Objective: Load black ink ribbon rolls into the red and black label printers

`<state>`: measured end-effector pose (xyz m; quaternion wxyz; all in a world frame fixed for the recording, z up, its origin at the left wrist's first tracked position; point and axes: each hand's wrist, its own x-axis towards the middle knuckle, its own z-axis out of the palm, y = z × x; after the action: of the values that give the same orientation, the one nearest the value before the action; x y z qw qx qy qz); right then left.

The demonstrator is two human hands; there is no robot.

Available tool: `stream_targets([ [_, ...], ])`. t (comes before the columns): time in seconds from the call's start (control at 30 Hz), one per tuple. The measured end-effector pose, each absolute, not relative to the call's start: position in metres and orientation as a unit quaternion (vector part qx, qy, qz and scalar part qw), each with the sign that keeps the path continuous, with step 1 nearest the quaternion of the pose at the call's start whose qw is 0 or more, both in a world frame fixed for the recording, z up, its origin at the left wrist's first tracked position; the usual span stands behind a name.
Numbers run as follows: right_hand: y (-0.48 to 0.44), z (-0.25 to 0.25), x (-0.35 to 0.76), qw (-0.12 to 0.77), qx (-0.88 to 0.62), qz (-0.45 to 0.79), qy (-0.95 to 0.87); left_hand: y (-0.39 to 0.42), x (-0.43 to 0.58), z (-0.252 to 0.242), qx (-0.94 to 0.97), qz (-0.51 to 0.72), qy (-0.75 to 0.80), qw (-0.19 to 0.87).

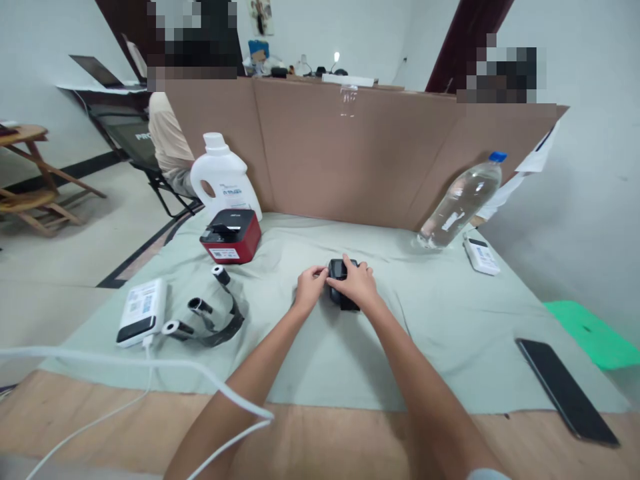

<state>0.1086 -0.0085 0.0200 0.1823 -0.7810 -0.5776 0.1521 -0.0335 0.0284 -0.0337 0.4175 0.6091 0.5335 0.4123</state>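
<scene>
A small black device [338, 269] with a glossy dark face lies on the pale green cloth in front of me. My right hand [356, 283] grips it from the right, its fingers over the top and partly covering it. At the device's left edge, my left hand [311, 287] is closed, with thumb and fingertips pinched against it. A flat black piece [349, 303] sticks out of the device's near side, below my right hand. What the fingertips cover is hidden.
To the left are a white jug [225, 177], a red-and-black box [233, 237], a black curved band with cylinders [233, 327] and a white power bank [145, 310] with a cable. Rightward lie a water bottle [463, 203], another power bank [481, 256] and a phone [567, 390]. Cardboard [350, 153] stands behind.
</scene>
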Motion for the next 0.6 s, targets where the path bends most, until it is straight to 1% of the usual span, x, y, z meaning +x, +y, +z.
stream_targets([
  [0.1, 0.005, 0.002, 0.138, 0.277, -0.731, 0.222, -0.583, 0.037, -0.035, -0.035, 0.618, 0.373, 0.54, 0.433],
  [0.23, 0.015, -0.028, 0.156, 0.462, -0.678, 0.194, -0.539, 0.045, -0.035, -0.039, 0.62, 0.336, 0.544, 0.455],
  [0.3, 0.015, -0.037, 0.157, 0.515, -0.649, 0.196, -0.525, 0.048, -0.035, -0.042, 0.614, 0.325, 0.545, 0.469],
  [0.4, 0.011, -0.041, 0.154, 0.545, -0.639, 0.206, -0.502, 0.05, -0.036, -0.045, 0.605, 0.319, 0.543, 0.487],
  [0.6, 0.007, -0.034, 0.151, 0.554, -0.659, 0.201, -0.467, 0.046, -0.036, -0.034, 0.574, 0.313, 0.548, 0.522],
])
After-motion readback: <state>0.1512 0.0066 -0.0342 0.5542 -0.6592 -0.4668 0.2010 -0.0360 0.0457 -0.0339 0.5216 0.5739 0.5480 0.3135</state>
